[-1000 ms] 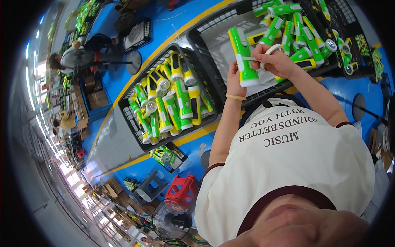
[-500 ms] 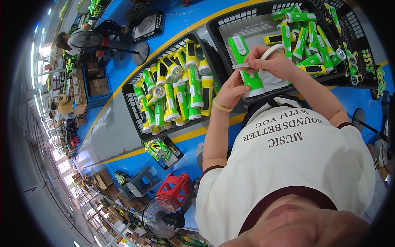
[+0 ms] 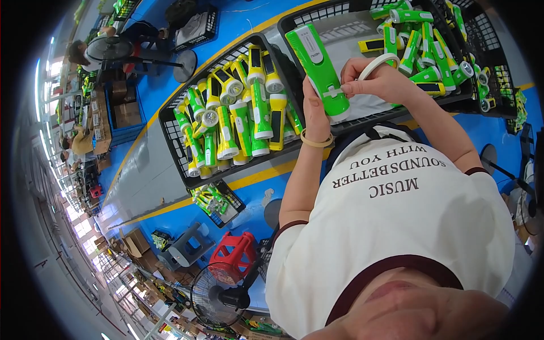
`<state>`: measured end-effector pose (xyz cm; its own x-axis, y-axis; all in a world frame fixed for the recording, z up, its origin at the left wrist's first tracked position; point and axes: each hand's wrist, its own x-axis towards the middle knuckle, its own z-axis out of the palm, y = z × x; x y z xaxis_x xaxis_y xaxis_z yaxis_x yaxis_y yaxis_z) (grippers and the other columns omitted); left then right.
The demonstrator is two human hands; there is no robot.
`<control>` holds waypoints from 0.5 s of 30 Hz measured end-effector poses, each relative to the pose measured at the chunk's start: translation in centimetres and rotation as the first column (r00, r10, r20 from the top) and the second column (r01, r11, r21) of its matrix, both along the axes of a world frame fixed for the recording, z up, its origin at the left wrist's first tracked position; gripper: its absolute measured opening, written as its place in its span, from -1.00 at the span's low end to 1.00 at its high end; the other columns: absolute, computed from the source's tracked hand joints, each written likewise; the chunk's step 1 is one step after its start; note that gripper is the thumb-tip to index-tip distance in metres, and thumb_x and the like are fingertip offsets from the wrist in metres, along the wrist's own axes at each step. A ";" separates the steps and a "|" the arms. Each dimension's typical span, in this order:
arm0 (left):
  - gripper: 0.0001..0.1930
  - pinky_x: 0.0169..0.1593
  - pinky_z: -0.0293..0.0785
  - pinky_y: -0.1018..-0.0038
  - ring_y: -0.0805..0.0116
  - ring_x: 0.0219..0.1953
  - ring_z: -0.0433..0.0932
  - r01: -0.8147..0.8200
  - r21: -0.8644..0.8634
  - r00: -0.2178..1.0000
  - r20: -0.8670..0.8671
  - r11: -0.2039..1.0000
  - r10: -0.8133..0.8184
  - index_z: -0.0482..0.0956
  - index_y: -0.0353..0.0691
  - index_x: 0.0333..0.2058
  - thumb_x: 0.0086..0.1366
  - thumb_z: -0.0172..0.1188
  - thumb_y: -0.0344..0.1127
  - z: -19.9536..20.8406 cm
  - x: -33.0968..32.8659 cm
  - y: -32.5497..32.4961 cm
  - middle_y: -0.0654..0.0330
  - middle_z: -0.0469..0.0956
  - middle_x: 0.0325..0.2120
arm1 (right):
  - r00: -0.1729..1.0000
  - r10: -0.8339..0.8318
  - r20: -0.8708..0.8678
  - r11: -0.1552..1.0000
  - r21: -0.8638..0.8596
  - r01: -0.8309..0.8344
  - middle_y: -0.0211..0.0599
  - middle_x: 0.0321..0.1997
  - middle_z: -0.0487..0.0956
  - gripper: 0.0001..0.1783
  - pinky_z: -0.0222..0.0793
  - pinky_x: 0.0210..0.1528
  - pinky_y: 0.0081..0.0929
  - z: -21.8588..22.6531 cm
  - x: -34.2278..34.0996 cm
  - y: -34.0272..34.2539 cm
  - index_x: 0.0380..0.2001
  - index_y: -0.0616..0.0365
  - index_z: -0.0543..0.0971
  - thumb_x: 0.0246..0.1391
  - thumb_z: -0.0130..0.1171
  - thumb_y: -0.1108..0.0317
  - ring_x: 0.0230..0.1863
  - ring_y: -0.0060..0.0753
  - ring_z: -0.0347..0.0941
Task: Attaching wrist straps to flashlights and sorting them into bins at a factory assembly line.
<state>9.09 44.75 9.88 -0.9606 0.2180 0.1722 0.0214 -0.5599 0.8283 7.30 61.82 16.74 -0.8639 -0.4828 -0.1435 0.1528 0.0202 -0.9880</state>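
Note:
A green flashlight [image 3: 318, 63] with a white switch panel lies tilted across my left hand [image 3: 316, 113], which is closed around its lower part. My right hand [image 3: 375, 82] pinches at the flashlight's side, next to a small whitish patch near its lower end. A thin white ring [image 3: 378, 63], which looks like a narrow roll of tape, is hooked in that same hand. Beneath both hands is a black plastic crate [image 3: 290, 25] lined with pale sheet, holding several green and yellow flashlights [image 3: 426, 51] on its right side.
To the left stands another black crate [image 3: 170, 136] packed with green-and-yellow flashlights. A smaller crate [image 3: 231, 214], a red stool [image 3: 233, 255], a grey stool [image 3: 190, 246] and a standing fan [image 3: 221, 294] are lower left. A person sits by a fan [image 3: 110, 48] at upper left.
The flashlight has been raised and shifted left in my left hand. A pale strip stretched across it earlier no longer shows, and my right fingers now press near its lower end.

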 end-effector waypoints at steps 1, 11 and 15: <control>-0.47 -0.20 0.36 0.53 0.45 -0.24 0.40 -0.016 -0.125 1.000 0.018 0.992 0.019 0.15 -0.26 0.01 0.25 -0.08 0.03 0.5 0.4 0.1 0.22 0.34 -0.24 | 1.000 0.002 0.001 1.000 0.001 -0.002 -0.46 -0.54 0.47 -0.78 0.26 -0.39 -0.72 0.1 0.0 0.1 -0.51 0.20 0.43 -0.03 0.18 0.27 -0.46 -0.68 0.38; -0.67 -0.23 0.49 0.39 0.31 -0.36 0.51 -0.038 0.171 0.964 0.266 0.984 -0.009 0.22 -0.27 -0.08 0.22 0.01 -0.32 2.0 0.8 -2.5 0.10 0.42 -0.27 | 0.996 -0.018 -0.088 0.938 0.345 0.047 -0.54 -0.55 0.37 -0.74 0.13 -0.50 -0.72 0.5 -1.8 -2.2 -0.56 0.16 0.42 -0.09 0.24 0.25 -0.52 -0.74 0.20; -0.61 -0.22 0.50 0.40 0.34 -0.34 0.51 -0.169 -0.096 0.930 0.313 0.981 0.191 0.24 -0.31 -0.14 0.05 0.14 -0.49 1.4 0.7 -6.0 0.10 0.43 -0.31 | 0.964 0.140 -0.226 0.941 0.334 -0.059 -0.51 -0.53 0.33 -0.77 0.15 -0.48 -0.69 -0.6 -2.6 -5.3 -0.57 0.16 0.40 -0.07 0.22 0.29 -0.50 -0.71 0.20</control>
